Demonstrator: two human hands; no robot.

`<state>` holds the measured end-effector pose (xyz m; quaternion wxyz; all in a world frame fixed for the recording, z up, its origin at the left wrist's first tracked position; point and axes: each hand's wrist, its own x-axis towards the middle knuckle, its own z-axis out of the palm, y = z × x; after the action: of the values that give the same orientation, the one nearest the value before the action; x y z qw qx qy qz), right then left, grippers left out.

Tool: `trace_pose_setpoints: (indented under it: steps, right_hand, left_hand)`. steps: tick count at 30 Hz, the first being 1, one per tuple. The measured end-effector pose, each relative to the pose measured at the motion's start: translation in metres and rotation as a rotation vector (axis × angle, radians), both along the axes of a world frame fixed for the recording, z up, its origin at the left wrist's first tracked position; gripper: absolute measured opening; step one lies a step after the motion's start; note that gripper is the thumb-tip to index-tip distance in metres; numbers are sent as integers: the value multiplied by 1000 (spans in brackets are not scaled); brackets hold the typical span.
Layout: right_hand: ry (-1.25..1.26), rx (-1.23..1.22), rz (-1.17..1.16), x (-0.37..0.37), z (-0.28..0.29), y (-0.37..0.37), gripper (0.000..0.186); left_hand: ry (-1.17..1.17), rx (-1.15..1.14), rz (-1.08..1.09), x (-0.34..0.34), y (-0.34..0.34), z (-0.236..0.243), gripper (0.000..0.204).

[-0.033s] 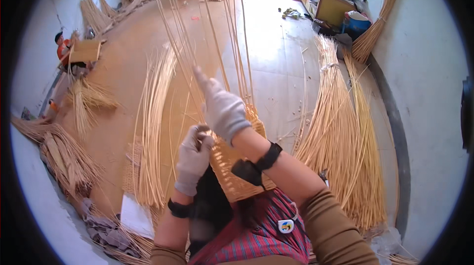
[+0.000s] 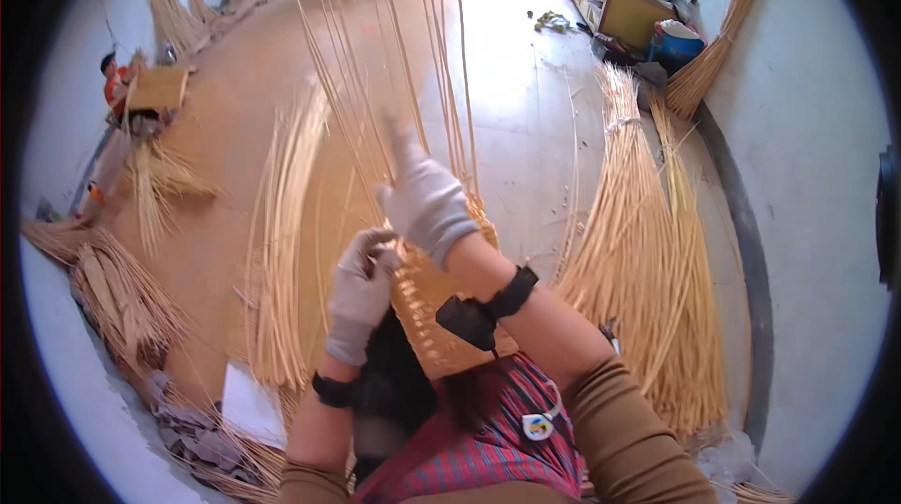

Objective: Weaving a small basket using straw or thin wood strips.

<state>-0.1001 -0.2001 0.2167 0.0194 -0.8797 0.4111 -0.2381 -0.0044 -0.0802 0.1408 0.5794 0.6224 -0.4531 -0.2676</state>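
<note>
A partly woven wicker basket [image 2: 434, 307] rests at my lap, with long thin upright canes [image 2: 404, 63] rising from its far edge. My right hand [image 2: 427, 204], in a pale work glove, is over that far edge among the canes. One finger stretches upward and its tip is smeared by motion; the other fingers are mostly hidden. My left hand [image 2: 358, 293], gloved too, is closed at the basket's left far corner, with thumb and fingers curled together. What lies between them is too small to make out. A dark box on a wrist strap [image 2: 466, 321] partly covers the weave.
Loose canes [image 2: 282, 269] lie left of me, and thick tied bundles [image 2: 648, 269] lie to the right. Another bundle [image 2: 113, 302] is by the left wall. A person [image 2: 114, 82] sits beyond with a woven panel [image 2: 157, 89]. A blue bucket [image 2: 674, 49] stands far right.
The view has shifted slightly. My right hand's raised finger now points more upright, and its thumb shows at the left. My left hand remains curled at the basket's corner.
</note>
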Motion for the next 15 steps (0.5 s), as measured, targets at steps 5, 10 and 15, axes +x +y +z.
trace_pose_setpoints:
  steps: [5, 10, 15]
  right_hand:
    - [-1054, 924, 208, -111, -55, -17, 42]
    - [-764, 693, 177, -134, -50, -4, 40]
    - [-668, 946, 378, -118, -66, -26, 40]
  left_hand:
    - [-520, -81, 40, 8, 14, 14, 27]
    - [-1196, -104, 195, -16, 13, 57, 28]
    - [-841, 233, -73, -36, -24, 23, 31]
